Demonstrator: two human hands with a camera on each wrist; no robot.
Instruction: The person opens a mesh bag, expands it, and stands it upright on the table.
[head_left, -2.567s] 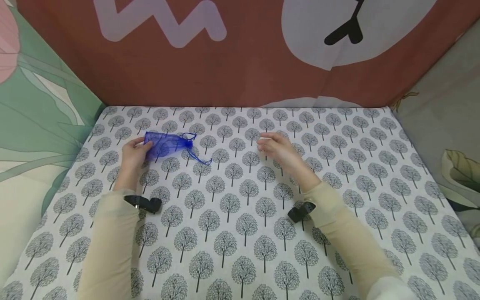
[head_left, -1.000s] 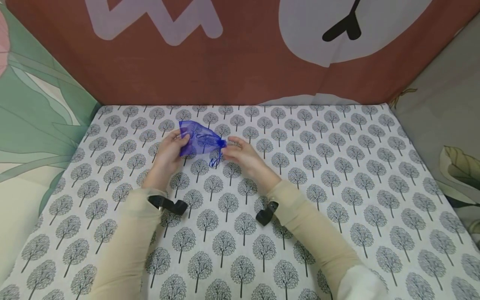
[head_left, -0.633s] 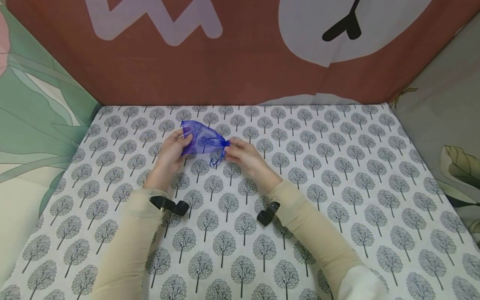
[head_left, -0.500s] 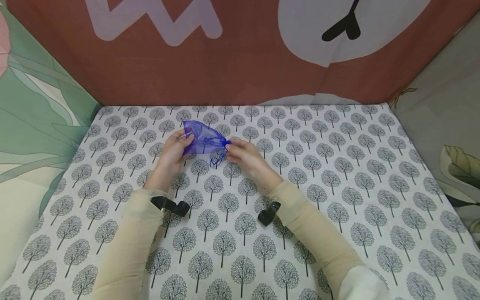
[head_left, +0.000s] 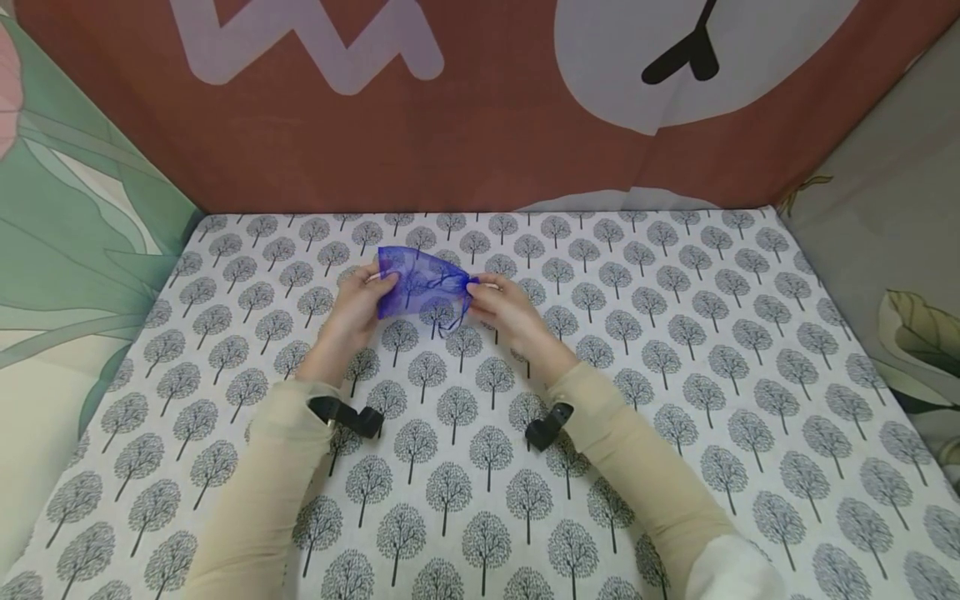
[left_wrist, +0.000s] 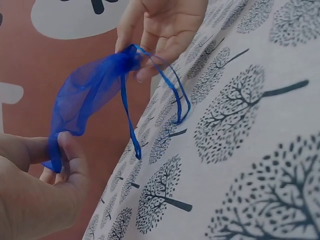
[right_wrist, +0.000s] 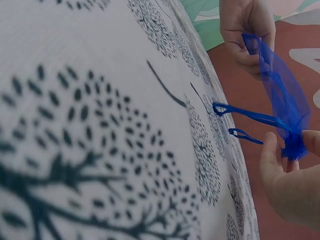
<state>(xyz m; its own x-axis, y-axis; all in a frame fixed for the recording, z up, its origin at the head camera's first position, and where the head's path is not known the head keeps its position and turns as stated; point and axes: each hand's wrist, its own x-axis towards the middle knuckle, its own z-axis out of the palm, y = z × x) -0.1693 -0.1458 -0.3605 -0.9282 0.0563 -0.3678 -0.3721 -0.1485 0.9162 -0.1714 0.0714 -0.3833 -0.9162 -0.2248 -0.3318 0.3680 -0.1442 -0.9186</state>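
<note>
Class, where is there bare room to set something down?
Free: the tree-print cloth between the left sleeve and right sleeve, or from the right sleeve to the grey panel. Crowded: between left grip and right grip, which hold the blue pouch.

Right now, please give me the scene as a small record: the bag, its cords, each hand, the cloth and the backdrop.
bag: sheer blue, neck gathered, held between both hands
cords: blue, looped, extending from the neck
left hand: pinches the wide end
right hand: pinches the gathered neck
cloth: white, dark tree print
backdrop: reddish brown with pale shapes
</note>
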